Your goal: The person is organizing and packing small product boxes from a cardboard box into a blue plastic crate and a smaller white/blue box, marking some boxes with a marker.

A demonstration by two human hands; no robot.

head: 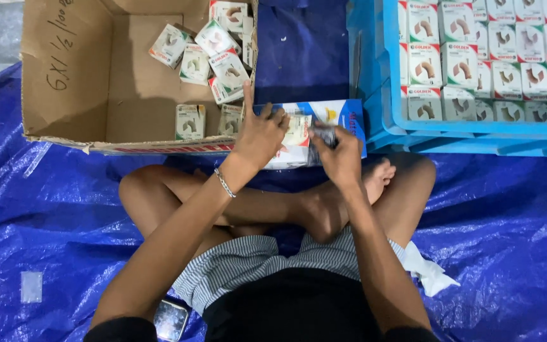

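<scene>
I sit cross-legged on a blue tarp. My left hand (261,134) rests on a small white packet (297,132), index finger pointing up, a thin bracelet on the wrist. My right hand (338,155) grips a small dark item (325,134) beside that packet. Both hands hover over a white and blue flat box (343,115) lying in front of my feet.
An open cardboard carton (83,82) at upper left holds several small white boxes (216,47). A blue plastic crate (387,120) at upper right is packed with rows of similar boxes (476,63). A phone (171,320) lies by my left thigh, a white cloth (427,271) by my right.
</scene>
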